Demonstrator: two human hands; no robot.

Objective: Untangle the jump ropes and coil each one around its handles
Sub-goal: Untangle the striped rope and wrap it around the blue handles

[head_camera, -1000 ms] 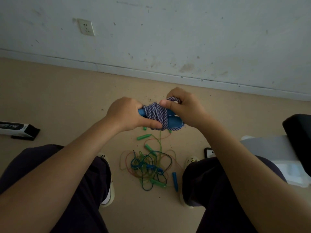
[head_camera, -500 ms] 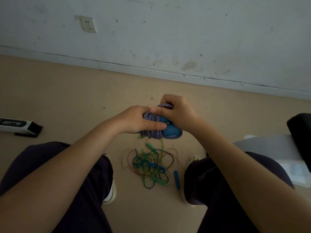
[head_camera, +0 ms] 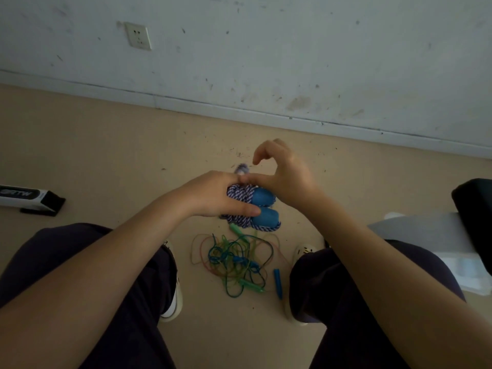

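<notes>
A purple-and-white braided jump rope (head_camera: 239, 194) is wound round its two blue handles (head_camera: 262, 206) into a bundle held above the floor. My left hand (head_camera: 213, 194) grips this bundle, thumb lying across its front. My right hand (head_camera: 286, 173) sits at the bundle's right; its thumb touches the top of the coil beside a short rope end (head_camera: 241, 168), and its index finger is lifted off in an arc. On the floor between my feet lies a tangle of thin green, blue and orange ropes (head_camera: 237, 261) with green handles (head_camera: 251, 285) and a loose blue handle (head_camera: 277, 283).
A black-and-white box (head_camera: 29, 199) lies on the floor at the left. At the right edge stand a pale grey-white object (head_camera: 426, 230) and a black one (head_camera: 476, 209). The wall with its socket (head_camera: 138, 35) runs along the back. My knees and shoes flank the tangle.
My right hand has let go of the rope wrap and lifted its index finger off the bundle. The bundle has turned, so both blue handle ends now show at the right.
</notes>
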